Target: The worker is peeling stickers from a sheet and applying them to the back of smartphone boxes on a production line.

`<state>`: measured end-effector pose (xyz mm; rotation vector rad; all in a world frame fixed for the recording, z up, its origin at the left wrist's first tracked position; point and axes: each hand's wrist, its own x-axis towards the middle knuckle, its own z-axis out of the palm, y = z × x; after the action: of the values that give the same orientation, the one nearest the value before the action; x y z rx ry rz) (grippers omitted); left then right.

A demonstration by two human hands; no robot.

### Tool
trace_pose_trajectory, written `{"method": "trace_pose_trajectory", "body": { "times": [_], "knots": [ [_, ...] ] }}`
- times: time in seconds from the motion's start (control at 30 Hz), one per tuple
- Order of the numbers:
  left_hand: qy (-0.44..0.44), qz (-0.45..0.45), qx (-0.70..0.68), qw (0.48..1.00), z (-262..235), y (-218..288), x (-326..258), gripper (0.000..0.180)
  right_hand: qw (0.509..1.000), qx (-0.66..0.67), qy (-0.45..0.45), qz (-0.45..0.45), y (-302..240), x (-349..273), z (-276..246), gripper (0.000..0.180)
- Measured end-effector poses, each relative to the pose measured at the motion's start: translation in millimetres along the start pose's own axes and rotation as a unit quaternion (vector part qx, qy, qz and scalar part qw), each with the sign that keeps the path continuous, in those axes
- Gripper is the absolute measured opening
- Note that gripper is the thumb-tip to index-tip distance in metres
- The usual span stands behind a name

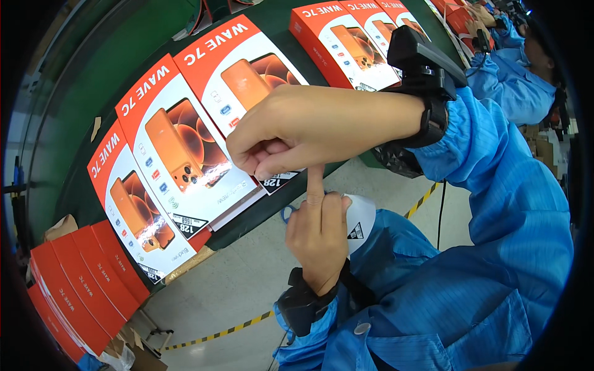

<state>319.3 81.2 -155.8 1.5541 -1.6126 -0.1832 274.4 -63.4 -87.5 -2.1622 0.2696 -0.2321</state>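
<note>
Hands meet above boxed phones [185,148]: right hand [309,130] pinches left hand's [318,238] raised finger.

Bright, even overhead light; glossy box glare; heavy fisheye bending, dark rim.

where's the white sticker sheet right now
In the head view the white sticker sheet sits just right of centre, held in the left hand, directly below the right hand and off the near edge of the green table.
</note>
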Motion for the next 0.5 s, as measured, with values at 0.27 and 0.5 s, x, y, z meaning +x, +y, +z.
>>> {"method": "trace_pose_trajectory", "body": {
  "times": [0.27,0.5],
  "knots": [
    [0.015,0.009,-0.003,1.0,2,0,2,0.017,0.999,-0.038,-0.03,-0.01,0,0,-4,0.01],
    [-0.006,0.003,0.02,1.0,3,1,-1,0.018,0.982,-0.158,0.038,-0.093,4,-15,9,0.025]
  ]
}}
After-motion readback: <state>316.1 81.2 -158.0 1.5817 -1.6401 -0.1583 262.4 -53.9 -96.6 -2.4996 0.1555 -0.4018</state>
